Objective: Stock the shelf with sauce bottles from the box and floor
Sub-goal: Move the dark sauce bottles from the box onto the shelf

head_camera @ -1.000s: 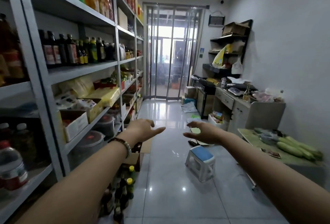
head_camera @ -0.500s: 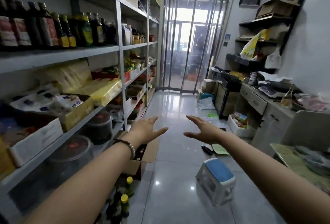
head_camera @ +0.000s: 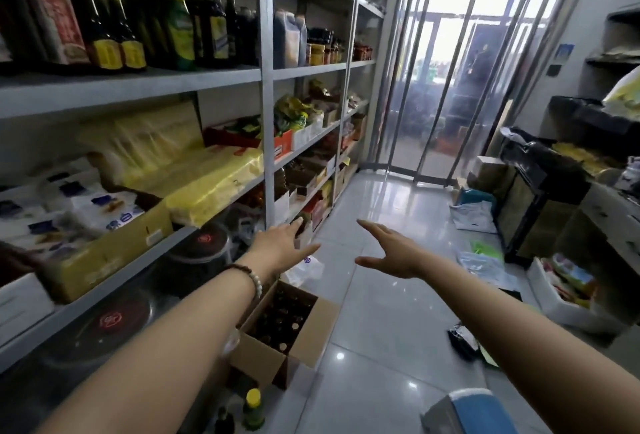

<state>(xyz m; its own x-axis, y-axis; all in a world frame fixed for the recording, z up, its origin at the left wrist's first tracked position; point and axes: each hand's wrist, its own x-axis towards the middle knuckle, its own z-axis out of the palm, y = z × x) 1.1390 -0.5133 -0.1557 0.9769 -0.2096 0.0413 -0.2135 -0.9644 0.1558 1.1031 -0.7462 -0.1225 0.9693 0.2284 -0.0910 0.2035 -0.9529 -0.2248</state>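
An open cardboard box (head_camera: 304, 347) of dark sauce bottles (head_camera: 284, 319) sits on the floor beside the metal shelf unit (head_camera: 266, 122). More bottles, one with a yellow cap (head_camera: 252, 406), stand on the floor in front of it. Dark sauce bottles (head_camera: 114, 25) line the upper shelf board. My left hand (head_camera: 280, 246) is stretched forward above the box, fingers straight, holding nothing. My right hand (head_camera: 391, 253) reaches forward beside it, fingers spread and empty.
Yellow packets (head_camera: 207, 184) and boxed goods fill the middle shelf; round lidded tubs (head_camera: 114, 323) sit below. A blue-topped stool (head_camera: 478, 413) stands at the lower right. Bags and a white crate (head_camera: 568, 298) lie on the tiled floor by a dark cabinet (head_camera: 540, 205). A strip curtain (head_camera: 460, 63) closes the aisle end.
The view has moved forward and down along the aisle toward the shelf. The open box now lies below my left arm. Both hands stay stretched out and empty.
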